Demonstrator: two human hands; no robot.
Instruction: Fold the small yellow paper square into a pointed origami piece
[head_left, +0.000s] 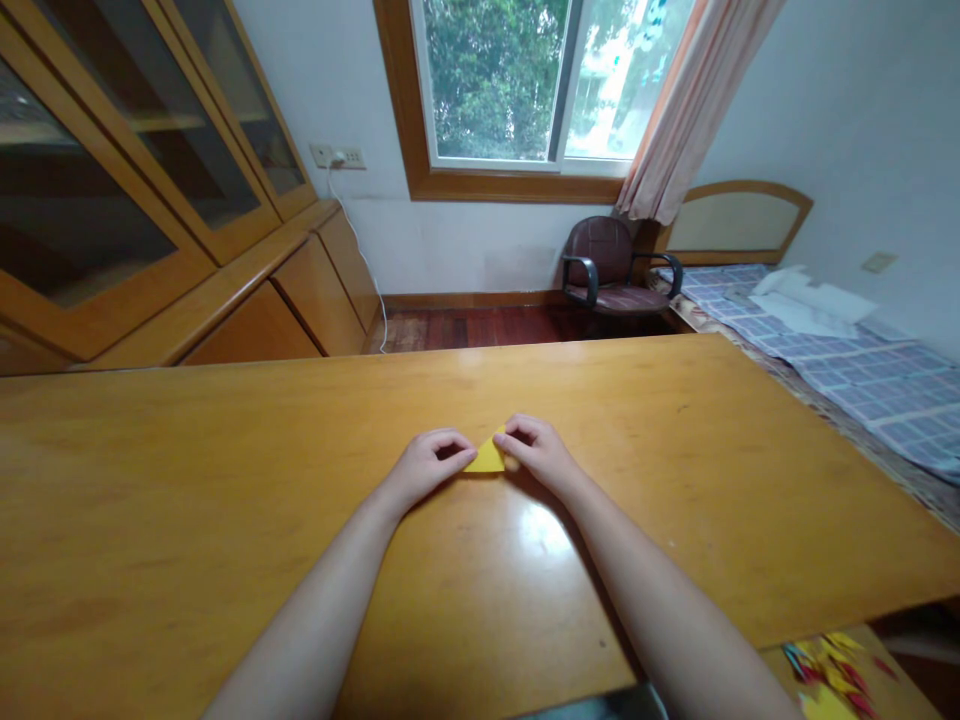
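I have both hands on one small piece of yellow paper (489,460), triangular in outline, at the middle of the bench (225,500), nearer its far edge than its near one. The left hand (429,467) has its grip closed on the paper's left corner, thumb toward me; the right hand (544,455) grasps the right side, its thumb laid against the paper. I cannot tell whether the paper touches the wood or sits just above it. At my near right, below the bench's level, colored scraps (836,670) in yellow, red and blue lie in a pile. Beyond the far edge I see a chair (600,260), with a bed (862,370) along the right and a cabinet (206,240) at the far left.
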